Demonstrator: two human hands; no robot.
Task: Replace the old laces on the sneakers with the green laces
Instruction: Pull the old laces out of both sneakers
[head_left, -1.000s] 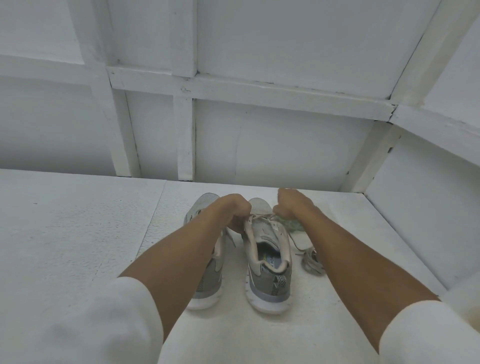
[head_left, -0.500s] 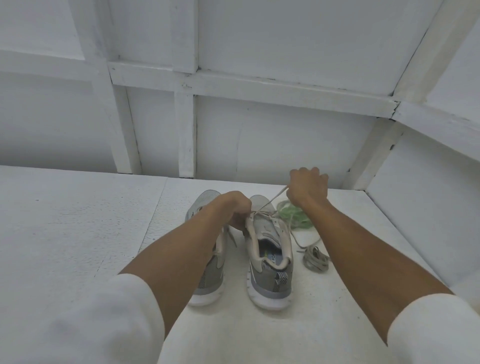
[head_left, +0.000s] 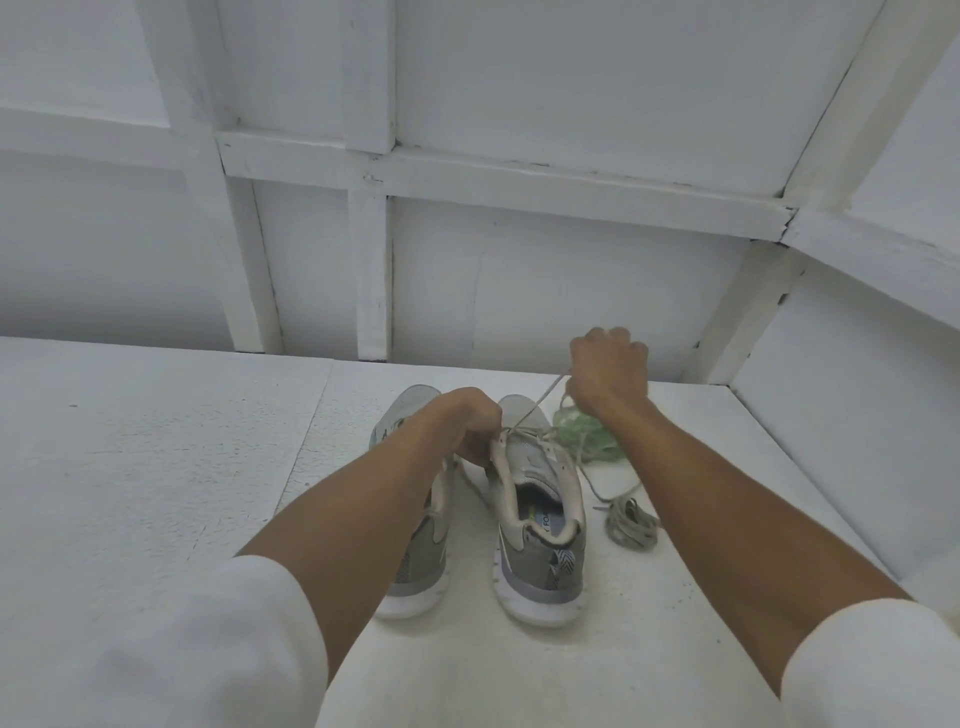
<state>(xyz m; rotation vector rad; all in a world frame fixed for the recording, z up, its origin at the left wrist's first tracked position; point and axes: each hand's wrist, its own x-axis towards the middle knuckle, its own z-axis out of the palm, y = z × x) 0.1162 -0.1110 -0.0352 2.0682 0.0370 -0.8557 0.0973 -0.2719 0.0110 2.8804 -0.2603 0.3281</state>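
Two grey sneakers stand side by side on the white table, heels toward me. My left hand grips the left eyelet edge of the right sneaker. My right hand pinches the old pale lace, stretched taut up and right from the shoe's eyelets. The left sneaker is partly hidden under my left forearm. A bundle of green laces lies just right of the right sneaker's toe, partly behind my right wrist. A removed grey lace lies coiled beside the right sneaker's heel.
The white table stretches wide to the left. White panelled walls close in behind and on the right, meeting the table at its far right corner.
My right hand has pulled the old lace up and away to the right, drawing it out of the right sneaker and uncovering the green laces. My left hand stays on the shoe.
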